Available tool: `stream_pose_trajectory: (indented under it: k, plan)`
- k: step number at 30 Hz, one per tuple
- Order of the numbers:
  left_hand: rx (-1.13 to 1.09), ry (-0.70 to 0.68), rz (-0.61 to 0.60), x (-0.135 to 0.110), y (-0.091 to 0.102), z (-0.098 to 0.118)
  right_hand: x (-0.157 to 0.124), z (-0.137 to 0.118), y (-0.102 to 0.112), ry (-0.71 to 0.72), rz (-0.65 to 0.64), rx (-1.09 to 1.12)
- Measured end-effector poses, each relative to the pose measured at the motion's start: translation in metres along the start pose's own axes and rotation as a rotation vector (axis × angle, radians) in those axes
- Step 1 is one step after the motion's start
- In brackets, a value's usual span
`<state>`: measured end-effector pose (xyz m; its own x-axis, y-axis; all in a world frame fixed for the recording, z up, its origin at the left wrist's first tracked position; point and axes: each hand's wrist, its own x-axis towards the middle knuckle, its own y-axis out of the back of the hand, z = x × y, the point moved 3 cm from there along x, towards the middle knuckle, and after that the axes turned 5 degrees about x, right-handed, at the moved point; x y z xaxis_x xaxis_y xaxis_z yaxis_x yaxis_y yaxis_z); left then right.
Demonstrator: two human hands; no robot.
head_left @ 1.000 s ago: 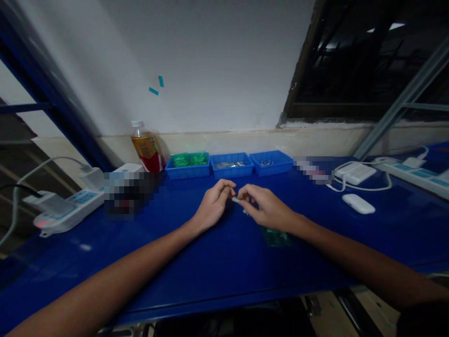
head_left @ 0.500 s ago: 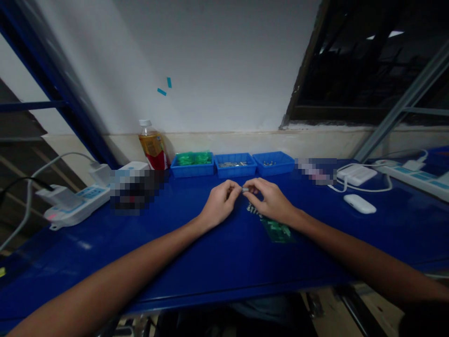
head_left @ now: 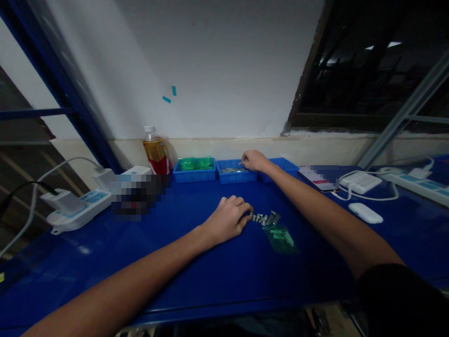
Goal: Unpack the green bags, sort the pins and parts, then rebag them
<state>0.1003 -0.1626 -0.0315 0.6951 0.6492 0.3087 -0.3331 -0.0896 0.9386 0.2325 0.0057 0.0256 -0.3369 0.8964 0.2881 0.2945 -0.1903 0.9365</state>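
Observation:
My left hand (head_left: 229,217) rests on the blue table (head_left: 210,267) with its fingers curled, its fingertips touching a short row of small metal parts (head_left: 264,218). A green circuit board (head_left: 281,238) lies just right of that row. My right hand (head_left: 253,160) is stretched out to the back of the table, over the middle blue tray (head_left: 234,170) of small metal pieces, fingers pinched together above them. What they hold, if anything, is too small to make out.
A left blue tray with green parts (head_left: 193,168) and a right blue tray (head_left: 285,164) flank the middle one. A drink bottle (head_left: 156,151) stands behind. A power strip (head_left: 75,210) sits left; a white charger (head_left: 360,181), a white oval device (head_left: 366,213) and a second strip (head_left: 417,185) lie right.
My hands were together at the table's middle, working a small part. My right hand has since reached back to the middle tray; my left has dropped onto the row of metal parts.

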Motion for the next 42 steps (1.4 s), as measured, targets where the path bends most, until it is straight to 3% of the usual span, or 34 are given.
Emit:
stream_pose_trajectory:
  k: [4, 7, 11, 13, 16, 18, 22, 30, 34, 42]
  plan:
    - [0.025, 0.02, 0.017, 0.0, 0.001, 0.0, 0.019, -0.005, -0.012, -0.036, -0.06, -0.007]
    - [0.049, 0.014, 0.043, -0.001, 0.002, 0.001, 0.009, -0.01, -0.001, -0.035, 0.024, 0.023]
    - [-0.043, 0.035, 0.143, 0.001, 0.006, 0.0, -0.05, -0.018, 0.02, 0.033, 0.162, 0.083]
    - [-0.202, 0.1, 0.2, 0.003, 0.007, -0.005, -0.092, -0.027, 0.023, 0.151, 0.23, 0.172]
    - [-0.48, 0.272, 0.257, 0.005, 0.006, -0.017, -0.145, -0.041, 0.018, 0.313, 0.277, 0.29]
    - [-0.597, 0.34, 0.294, 0.006, 0.005, -0.023, -0.164, -0.05, 0.009, 0.374, 0.262, 0.298]
    - [-0.687, 0.322, 0.336, 0.007, 0.007, -0.024, -0.165, -0.062, 0.001, 0.398, 0.312, 0.308]
    - [-0.801, 0.274, 0.274, 0.008, 0.003, -0.023, -0.159, -0.057, -0.005, 0.325, 0.336, 0.473]
    - [-0.754, 0.276, 0.252, 0.007, 0.001, -0.024, -0.16, -0.059, -0.006, 0.298, 0.332, 0.586]
    - [-0.509, 0.248, 0.316, 0.004, 0.007, -0.016, -0.156, -0.052, -0.007, 0.161, 0.283, 0.711]
